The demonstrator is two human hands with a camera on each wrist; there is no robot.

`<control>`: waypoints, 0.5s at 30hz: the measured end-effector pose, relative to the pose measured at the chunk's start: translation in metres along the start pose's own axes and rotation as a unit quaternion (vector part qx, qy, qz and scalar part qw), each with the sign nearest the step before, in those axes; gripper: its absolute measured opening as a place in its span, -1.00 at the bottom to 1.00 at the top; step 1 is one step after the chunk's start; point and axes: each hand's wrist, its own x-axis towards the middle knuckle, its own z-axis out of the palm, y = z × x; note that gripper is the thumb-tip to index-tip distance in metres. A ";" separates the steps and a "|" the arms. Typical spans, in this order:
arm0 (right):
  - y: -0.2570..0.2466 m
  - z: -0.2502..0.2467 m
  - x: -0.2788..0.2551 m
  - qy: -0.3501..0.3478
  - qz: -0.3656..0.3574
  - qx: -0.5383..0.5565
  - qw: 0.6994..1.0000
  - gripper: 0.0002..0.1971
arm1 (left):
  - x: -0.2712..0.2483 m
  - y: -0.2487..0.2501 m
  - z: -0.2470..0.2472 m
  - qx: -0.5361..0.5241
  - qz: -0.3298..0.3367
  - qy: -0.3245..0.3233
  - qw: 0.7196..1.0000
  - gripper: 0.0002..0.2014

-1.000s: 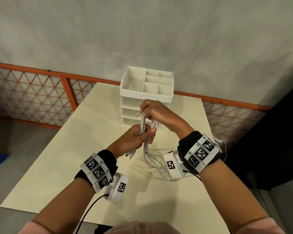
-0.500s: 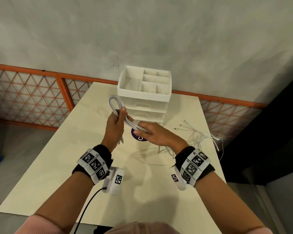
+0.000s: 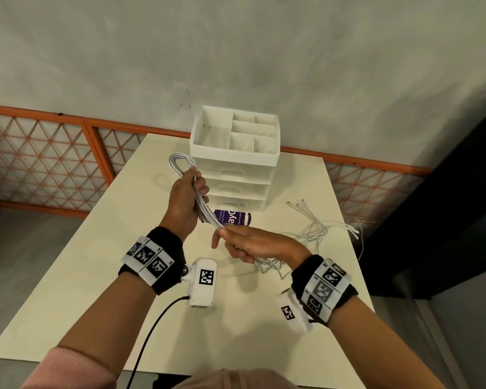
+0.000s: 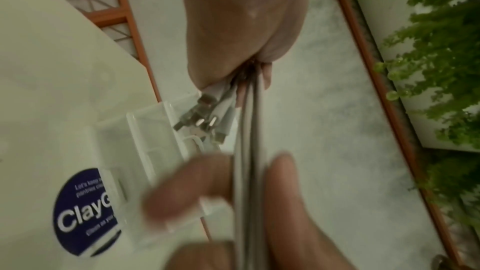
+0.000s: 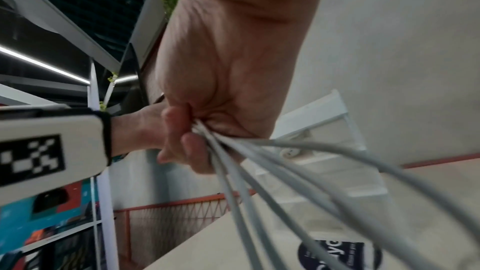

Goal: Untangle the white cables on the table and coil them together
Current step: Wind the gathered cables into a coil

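1. The left hand is raised above the table, its fingers closed round a bundle of white cables. A loop sticks out above the fist; in the left wrist view a cluster of connector ends hangs just below it.
2. Between the hands, the strands run taut and side by side, down and rightward from the left fist.
3. The right hand, lower and nearer the body, has fingers and thumb curled round those same strands. The rest spill out behind its wrist.
4. Right of the right hand, well apart from it, the loose tails lie fanned on the table.
5. Beyond both hands stands a white drawer organiser, with a purple sticker at its foot.
6. The step appears to be drawing out the next length to fold. Judged advice: keep the left grip firm on the loop, let the right slide along loosely so the strands stay parallel, and match each fold to the loop's length.
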 end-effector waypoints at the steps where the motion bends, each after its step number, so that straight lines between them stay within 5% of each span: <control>1: 0.002 -0.004 -0.005 -0.019 0.012 -0.008 1.000 -0.54 | 0.000 0.000 -0.002 -0.003 0.008 0.010 1.000 -0.68; 7: 0.006 -0.034 -0.026 -0.026 0.076 -0.086 0.993 -0.52 | -0.009 -0.007 -0.009 0.068 0.082 -0.002 0.994 -0.64; 15: -0.045 -0.057 -0.020 0.105 -0.015 -0.211 0.972 -0.74 | -0.022 -0.007 0.011 0.171 0.062 -0.133 0.974 -0.63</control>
